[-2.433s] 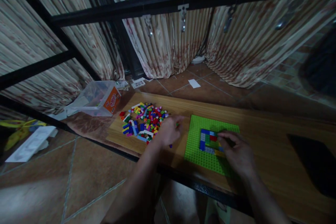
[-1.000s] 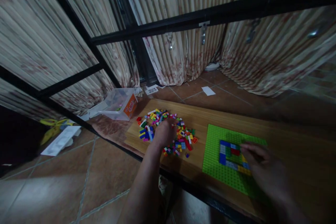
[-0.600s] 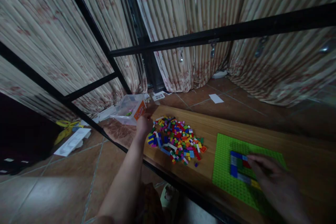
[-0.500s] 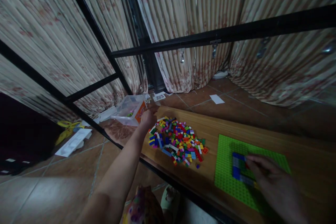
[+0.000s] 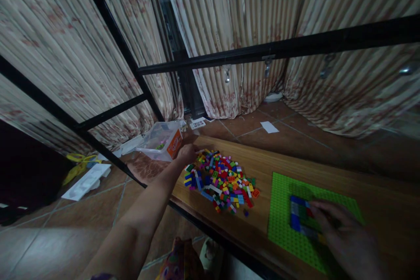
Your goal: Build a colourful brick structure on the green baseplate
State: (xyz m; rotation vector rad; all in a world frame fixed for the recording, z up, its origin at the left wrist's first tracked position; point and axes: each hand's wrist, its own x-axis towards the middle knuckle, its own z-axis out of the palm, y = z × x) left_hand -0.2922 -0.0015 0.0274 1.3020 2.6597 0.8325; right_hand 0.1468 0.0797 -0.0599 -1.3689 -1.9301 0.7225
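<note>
L hand [image 5: 187, 154] is reaching across the worktop [image 5: 315, 175] to the far-left edge of 1 loose brick pile [image 5: 221, 181], sitting just beside 1 clear plastic box [image 5: 160, 141] w/ orange label; its fingers are curling, but can't tell if they're gripping a brick. R hand [image 5: 344, 238] is resting on 1 green baseplate [image 5: 282, 210], fingers spread flat, holding nothing, touching 1 small flat build [image 5: 298, 218] of blue, grey, red bricks. Pile is lying between box & baseplate.
</note>
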